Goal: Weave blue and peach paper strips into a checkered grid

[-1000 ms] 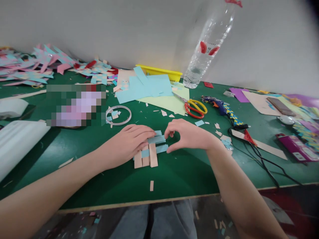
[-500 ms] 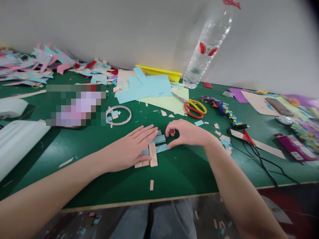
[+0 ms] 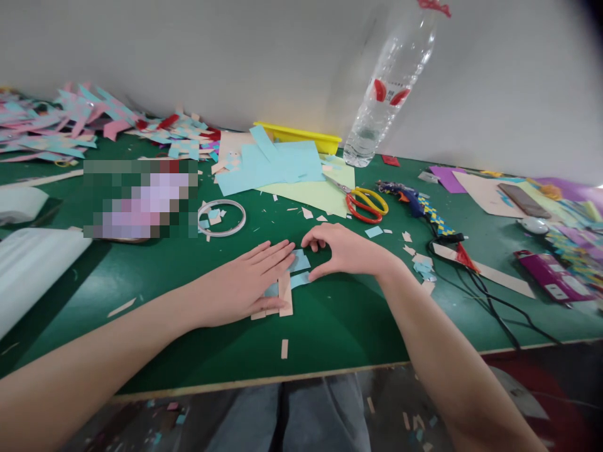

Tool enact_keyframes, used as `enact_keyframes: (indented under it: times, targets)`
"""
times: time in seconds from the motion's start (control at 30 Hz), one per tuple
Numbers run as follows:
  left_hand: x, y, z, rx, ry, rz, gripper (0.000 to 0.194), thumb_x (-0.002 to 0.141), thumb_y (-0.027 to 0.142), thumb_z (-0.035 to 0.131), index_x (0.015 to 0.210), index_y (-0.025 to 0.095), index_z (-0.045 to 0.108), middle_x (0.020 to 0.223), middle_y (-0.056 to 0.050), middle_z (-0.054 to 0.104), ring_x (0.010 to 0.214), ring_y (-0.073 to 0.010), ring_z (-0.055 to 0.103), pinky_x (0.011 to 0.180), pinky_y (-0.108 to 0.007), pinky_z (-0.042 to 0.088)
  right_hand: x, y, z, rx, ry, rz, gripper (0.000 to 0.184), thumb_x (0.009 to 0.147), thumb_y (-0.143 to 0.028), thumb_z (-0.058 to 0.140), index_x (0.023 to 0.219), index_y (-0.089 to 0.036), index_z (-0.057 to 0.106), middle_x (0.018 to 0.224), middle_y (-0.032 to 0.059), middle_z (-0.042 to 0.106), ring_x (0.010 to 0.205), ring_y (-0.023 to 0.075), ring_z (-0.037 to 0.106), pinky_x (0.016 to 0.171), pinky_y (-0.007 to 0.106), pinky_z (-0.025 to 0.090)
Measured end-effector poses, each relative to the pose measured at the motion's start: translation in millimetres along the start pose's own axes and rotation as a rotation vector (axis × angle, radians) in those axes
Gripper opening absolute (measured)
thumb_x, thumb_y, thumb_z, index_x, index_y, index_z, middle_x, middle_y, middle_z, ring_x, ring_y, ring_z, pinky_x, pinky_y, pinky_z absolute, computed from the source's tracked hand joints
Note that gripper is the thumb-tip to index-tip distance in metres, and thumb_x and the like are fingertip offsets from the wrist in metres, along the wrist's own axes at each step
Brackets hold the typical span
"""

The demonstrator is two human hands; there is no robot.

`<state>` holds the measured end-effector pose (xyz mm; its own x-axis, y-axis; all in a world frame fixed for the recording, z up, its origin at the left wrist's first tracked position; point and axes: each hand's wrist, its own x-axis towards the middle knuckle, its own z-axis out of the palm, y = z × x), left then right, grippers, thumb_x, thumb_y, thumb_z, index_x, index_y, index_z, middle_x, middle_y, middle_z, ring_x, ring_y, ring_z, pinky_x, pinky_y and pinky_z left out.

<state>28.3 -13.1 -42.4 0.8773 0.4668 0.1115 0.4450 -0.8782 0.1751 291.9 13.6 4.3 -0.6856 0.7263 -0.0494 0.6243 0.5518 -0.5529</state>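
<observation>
My left hand (image 3: 257,282) lies flat, palm down, with its fingers stretched out over a small woven patch of paper strips. Most of that patch is hidden under the palm. A beige paper strip (image 3: 286,295) stands out upright beside the thumb, crossing the blue ones. To its right, a blue strip (image 3: 301,280) pokes out, and another blue strip (image 3: 299,260) shows above it. My right hand (image 3: 339,251) hovers at these blue ends with fingers curled and thumb held apart. Its thumb tip is at the lower blue strip's end; I cannot tell if they touch.
Behind lie blue paper sheets (image 3: 282,163), scissors (image 3: 365,204) and a tilted-looking water bottle (image 3: 386,94). A white ring (image 3: 242,220) is at left, a glue gun (image 3: 414,204) with black cord at right. One loose beige strip (image 3: 284,349) lies near the table edge.
My right hand has shifted slightly left, closer to my left hand. The upper blue strip shows more of its surface. My left hand stays flat in place.
</observation>
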Motion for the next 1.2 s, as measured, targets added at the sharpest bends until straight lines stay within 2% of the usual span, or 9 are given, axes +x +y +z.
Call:
enact_keyframes:
  times: [0.13, 0.27, 0.53, 0.67, 0.9, 1.2]
  targets:
    - [-0.5, 0.1, 2.3, 0.004, 0.013, 0.001, 0.074, 0.099, 0.062, 0.032, 0.158, 0.019, 0.018, 0.161, -0.011, 0.026, 0.149, -0.0249, 0.022, 0.123, -0.04, 0.011, -1.3, 1.0, 0.0, 0.028, 0.033, -0.024, 0.059, 0.073, -0.057, 0.077, 0.116, -0.019, 0.063, 0.105, 0.0075, 0.064, 0.099, 0.0233, 0.056, 0.086, 0.037, 0.046]
    - [-0.7, 0.9, 3.2, 0.02, 0.014, -0.005, 0.076, 0.099, 0.063, 0.031, 0.158, 0.017, 0.017, 0.161, -0.013, 0.024, 0.149, -0.0251, 0.022, 0.123, -0.04, 0.009, -0.9, 4.4, 0.4, -0.014, 0.046, -0.074, 0.052, 0.076, -0.058, 0.073, 0.113, -0.022, 0.066, 0.108, 0.007, 0.064, 0.105, 0.0249, 0.055, 0.094, 0.042, 0.043]
    - [-0.1, 2.5, 1.3, 0.064, -0.024, -0.005, 0.076, 0.1, 0.063, 0.026, 0.155, 0.011, 0.025, 0.162, -0.014, 0.02, 0.151, -0.0232, 0.018, 0.123, -0.036, 0.001, 0.7, 6.3, -1.1, -0.037, 0.02, -0.033, 0.061, 0.069, -0.063, 0.077, 0.114, -0.021, 0.069, 0.093, 0.004, 0.064, 0.092, 0.0226, 0.056, 0.089, 0.039, 0.039]
    - [-0.4, 2.0, 1.0, 0.071, -0.04, -0.011, 0.077, 0.1, 0.064, 0.024, 0.155, 0.01, 0.025, 0.162, -0.013, 0.019, 0.151, -0.0223, 0.017, 0.123, -0.035, 0.001, 2.1, 4.6, 0.6, -0.039, 0.014, -0.033, 0.058, 0.069, -0.061, 0.077, 0.11, -0.021, 0.07, 0.088, 0.0021, 0.064, 0.092, 0.0219, 0.056, 0.095, 0.04, 0.034]
    - [0.7, 2.6, 1.3, 0.087, -0.047, -0.02, 0.078, 0.1, 0.064, 0.021, 0.155, 0.009, 0.026, 0.161, -0.014, 0.02, 0.15, -0.023, 0.019, 0.123, -0.035, 0.001, 5.8, 3.9, 4.0, 0.033, -0.01, -0.036, 0.051, 0.071, -0.059, 0.077, 0.106, -0.022, 0.069, 0.085, 0.0004, 0.064, 0.088, 0.0204, 0.058, 0.095, 0.038, 0.031]
    - [-1.1, 1.6, 3.8, 0.077, -0.051, -0.035, 0.078, 0.1, 0.064, 0.024, 0.159, 0.014, 0.012, 0.163, -0.01, 0.017, 0.151, -0.0232, 0.017, 0.123, -0.035, 0.003, 6.8, 1.2, 4.7, 0.055, -0.013, 0.024, 0.053, 0.07, -0.057, 0.079, 0.107, -0.021, 0.066, 0.089, 0.0015, 0.06, 0.091, 0.0214, 0.055, 0.093, 0.038, 0.03]
